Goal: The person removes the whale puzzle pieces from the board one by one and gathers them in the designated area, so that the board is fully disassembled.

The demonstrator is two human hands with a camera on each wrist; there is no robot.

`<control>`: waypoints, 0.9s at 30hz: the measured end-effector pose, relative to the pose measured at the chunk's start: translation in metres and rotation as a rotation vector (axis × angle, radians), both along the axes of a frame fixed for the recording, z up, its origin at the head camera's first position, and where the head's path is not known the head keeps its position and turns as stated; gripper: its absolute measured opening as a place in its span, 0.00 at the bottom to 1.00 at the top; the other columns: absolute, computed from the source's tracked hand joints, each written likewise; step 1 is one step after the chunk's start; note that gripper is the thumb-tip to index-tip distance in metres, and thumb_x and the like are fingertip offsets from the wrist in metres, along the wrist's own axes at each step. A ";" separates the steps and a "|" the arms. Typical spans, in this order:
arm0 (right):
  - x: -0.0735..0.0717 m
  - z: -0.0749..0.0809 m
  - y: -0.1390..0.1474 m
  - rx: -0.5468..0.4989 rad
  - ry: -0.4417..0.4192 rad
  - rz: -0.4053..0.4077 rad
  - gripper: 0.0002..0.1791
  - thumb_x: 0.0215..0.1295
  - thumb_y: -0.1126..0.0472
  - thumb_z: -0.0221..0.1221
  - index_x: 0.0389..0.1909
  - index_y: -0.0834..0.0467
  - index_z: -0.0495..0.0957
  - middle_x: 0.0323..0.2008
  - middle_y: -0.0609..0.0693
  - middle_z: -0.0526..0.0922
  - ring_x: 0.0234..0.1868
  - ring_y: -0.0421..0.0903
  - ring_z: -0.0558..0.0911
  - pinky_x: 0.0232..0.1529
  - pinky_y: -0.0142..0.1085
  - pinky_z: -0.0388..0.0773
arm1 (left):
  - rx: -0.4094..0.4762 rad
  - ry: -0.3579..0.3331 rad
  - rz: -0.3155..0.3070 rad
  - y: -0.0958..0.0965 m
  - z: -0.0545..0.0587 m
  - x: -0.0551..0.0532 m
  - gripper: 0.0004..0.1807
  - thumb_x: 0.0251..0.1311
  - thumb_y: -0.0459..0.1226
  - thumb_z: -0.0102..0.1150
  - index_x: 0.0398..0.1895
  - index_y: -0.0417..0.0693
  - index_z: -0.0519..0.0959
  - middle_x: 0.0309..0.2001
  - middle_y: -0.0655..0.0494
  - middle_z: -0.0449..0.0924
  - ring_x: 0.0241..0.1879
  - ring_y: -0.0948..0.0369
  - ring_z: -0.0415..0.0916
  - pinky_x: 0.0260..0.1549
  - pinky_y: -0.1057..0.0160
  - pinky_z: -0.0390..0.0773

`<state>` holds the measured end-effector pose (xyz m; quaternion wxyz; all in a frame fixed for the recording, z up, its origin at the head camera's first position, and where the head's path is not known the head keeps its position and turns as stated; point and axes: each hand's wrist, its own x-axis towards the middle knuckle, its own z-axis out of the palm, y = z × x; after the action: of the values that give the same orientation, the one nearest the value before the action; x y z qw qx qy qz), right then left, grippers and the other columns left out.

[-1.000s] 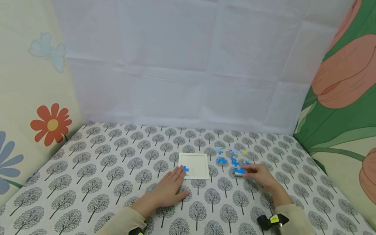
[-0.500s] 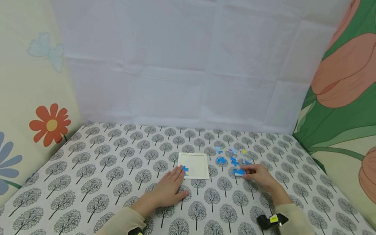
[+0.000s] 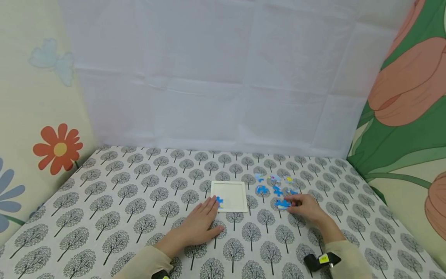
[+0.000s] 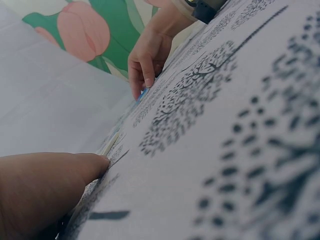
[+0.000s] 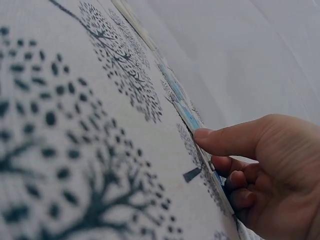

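A square white puzzle frame [image 3: 232, 197] lies on the cloth, with one blue jigsaw piece [image 3: 219, 201] in its near left corner. My left hand [image 3: 196, 226] rests palm down, straight fingertips at the frame's left side beside that piece and thumb spread on the cloth. On the right, my right hand [image 3: 307, 207] pinches the right edge of a blue and white jigsaw piece [image 3: 281, 204] low over the cloth. In the right wrist view the thumb [image 5: 207, 139] lies on the piece's edge with the other fingers curled beneath.
Several loose jigsaw pieces lie behind the right hand, among them a blue one [image 3: 262, 190], another blue one [image 3: 277, 191] and a yellow-marked one [image 3: 289, 179]. A tree-print cloth [image 3: 139, 201] covers the table; a white sheet [image 3: 202, 77] hangs behind it.
Both hands stay almost where they were. The jigsaw piece at the right fingertips has shifted very slightly to the left.
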<state>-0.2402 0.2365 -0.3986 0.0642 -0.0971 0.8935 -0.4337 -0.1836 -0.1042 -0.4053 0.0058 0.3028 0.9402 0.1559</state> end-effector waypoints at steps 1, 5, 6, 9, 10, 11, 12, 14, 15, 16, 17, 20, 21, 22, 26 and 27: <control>0.000 0.000 0.000 0.001 0.003 0.003 0.20 0.49 0.68 0.61 0.45 0.69 0.73 0.25 0.49 0.70 0.24 0.44 0.66 0.21 0.31 0.64 | 0.001 0.001 -0.001 0.000 0.000 0.000 0.38 0.59 0.51 0.42 0.62 0.29 0.49 0.64 0.37 0.42 0.62 0.47 0.39 0.58 0.49 0.45; 0.001 0.002 -0.001 -0.002 0.013 0.014 0.20 0.49 0.68 0.61 0.45 0.69 0.73 0.24 0.50 0.70 0.24 0.44 0.65 0.20 0.31 0.63 | -0.002 0.004 0.000 0.000 0.000 0.000 0.38 0.60 0.51 0.41 0.62 0.29 0.49 0.64 0.37 0.42 0.62 0.47 0.39 0.58 0.49 0.45; 0.001 0.003 -0.001 -0.003 0.013 0.016 0.20 0.49 0.68 0.61 0.45 0.69 0.73 0.24 0.50 0.70 0.24 0.44 0.65 0.20 0.31 0.63 | -0.003 0.005 0.001 0.000 0.000 0.000 0.38 0.60 0.51 0.41 0.62 0.29 0.49 0.64 0.37 0.42 0.62 0.47 0.39 0.58 0.49 0.45; 0.001 0.003 -0.001 -0.004 0.009 0.019 0.20 0.49 0.68 0.61 0.46 0.69 0.73 0.25 0.50 0.70 0.24 0.45 0.65 0.20 0.31 0.63 | -0.008 0.011 0.003 0.000 0.000 0.000 0.38 0.60 0.51 0.41 0.62 0.29 0.49 0.64 0.37 0.42 0.62 0.47 0.39 0.58 0.49 0.45; 0.001 0.002 -0.001 -0.003 0.006 0.015 0.21 0.49 0.68 0.61 0.46 0.69 0.73 0.25 0.50 0.70 0.24 0.44 0.65 0.20 0.31 0.63 | -0.011 0.015 0.003 0.000 0.000 0.000 0.38 0.60 0.51 0.41 0.62 0.29 0.49 0.64 0.37 0.42 0.62 0.47 0.39 0.58 0.49 0.45; 0.001 0.002 -0.001 -0.002 0.002 0.010 0.21 0.49 0.68 0.61 0.46 0.69 0.73 0.25 0.50 0.70 0.24 0.44 0.65 0.20 0.31 0.63 | -0.009 0.018 0.001 0.000 0.001 0.000 0.38 0.60 0.51 0.41 0.61 0.29 0.49 0.64 0.37 0.42 0.62 0.46 0.39 0.57 0.49 0.45; 0.001 0.002 -0.001 0.002 0.000 0.009 0.21 0.49 0.68 0.61 0.46 0.69 0.73 0.25 0.50 0.71 0.24 0.44 0.65 0.20 0.31 0.63 | -0.010 0.019 0.001 0.000 0.001 0.000 0.38 0.60 0.51 0.41 0.61 0.28 0.49 0.63 0.37 0.42 0.62 0.46 0.39 0.57 0.49 0.45; 0.001 0.002 -0.001 0.002 -0.007 -0.002 0.21 0.49 0.68 0.61 0.46 0.69 0.73 0.25 0.50 0.71 0.24 0.44 0.66 0.20 0.31 0.64 | -0.010 0.020 0.000 0.000 0.001 0.000 0.39 0.59 0.51 0.41 0.61 0.28 0.49 0.63 0.37 0.43 0.62 0.46 0.39 0.57 0.49 0.45; 0.001 0.002 -0.001 -0.002 -0.011 -0.007 0.21 0.49 0.68 0.61 0.46 0.69 0.73 0.25 0.50 0.71 0.24 0.44 0.66 0.20 0.31 0.64 | -0.011 0.018 0.001 0.000 0.001 0.000 0.39 0.59 0.51 0.41 0.61 0.28 0.49 0.63 0.37 0.42 0.62 0.46 0.39 0.57 0.49 0.45; 0.002 0.002 -0.001 -0.004 -0.016 -0.010 0.21 0.49 0.69 0.60 0.46 0.69 0.73 0.25 0.50 0.71 0.24 0.44 0.66 0.20 0.31 0.64 | -0.012 0.016 0.001 0.000 0.000 0.000 0.39 0.59 0.51 0.41 0.61 0.28 0.49 0.63 0.37 0.42 0.62 0.46 0.39 0.57 0.49 0.45; 0.001 0.002 -0.001 -0.008 -0.019 -0.008 0.21 0.49 0.69 0.60 0.46 0.69 0.72 0.25 0.50 0.71 0.24 0.45 0.66 0.20 0.31 0.64 | -0.012 0.014 0.002 0.000 0.000 0.000 0.39 0.59 0.51 0.41 0.61 0.28 0.49 0.64 0.37 0.42 0.62 0.46 0.39 0.58 0.49 0.45; 0.002 0.001 -0.001 -0.020 -0.029 -0.008 0.21 0.49 0.69 0.60 0.47 0.69 0.72 0.26 0.50 0.71 0.24 0.45 0.66 0.20 0.31 0.64 | -0.020 0.014 0.007 0.001 0.000 0.000 0.39 0.60 0.51 0.41 0.62 0.29 0.49 0.64 0.38 0.42 0.62 0.47 0.39 0.58 0.50 0.44; 0.001 0.001 -0.001 -0.023 -0.032 -0.012 0.21 0.49 0.69 0.60 0.47 0.69 0.72 0.26 0.50 0.71 0.25 0.45 0.66 0.20 0.31 0.65 | -0.021 0.014 0.007 0.001 0.000 0.000 0.38 0.60 0.51 0.41 0.62 0.29 0.49 0.64 0.38 0.42 0.62 0.47 0.39 0.58 0.50 0.44; 0.001 0.002 -0.001 -0.021 -0.034 -0.013 0.21 0.49 0.68 0.60 0.47 0.69 0.72 0.26 0.50 0.71 0.25 0.45 0.66 0.21 0.32 0.65 | -0.021 0.014 0.008 0.001 0.001 0.000 0.38 0.60 0.51 0.41 0.62 0.29 0.49 0.64 0.38 0.42 0.62 0.47 0.39 0.58 0.50 0.44; 0.002 0.003 -0.002 -0.034 -0.055 -0.036 0.22 0.50 0.67 0.60 0.47 0.68 0.71 0.27 0.51 0.71 0.26 0.45 0.67 0.23 0.33 0.66 | -0.015 0.012 0.008 0.001 0.002 0.001 0.38 0.59 0.51 0.41 0.61 0.28 0.50 0.64 0.37 0.42 0.62 0.47 0.39 0.58 0.50 0.45; 0.002 0.003 -0.003 -0.037 -0.058 -0.043 0.22 0.50 0.66 0.60 0.47 0.68 0.71 0.27 0.50 0.71 0.27 0.45 0.67 0.23 0.33 0.66 | -0.012 0.011 0.006 0.001 0.002 0.000 0.38 0.59 0.51 0.41 0.61 0.28 0.50 0.63 0.37 0.43 0.62 0.47 0.39 0.58 0.49 0.45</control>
<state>-0.2380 0.2337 -0.3957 0.0791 -0.0663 0.8849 -0.4542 -0.1832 -0.1034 -0.4038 0.0018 0.3006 0.9421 0.1485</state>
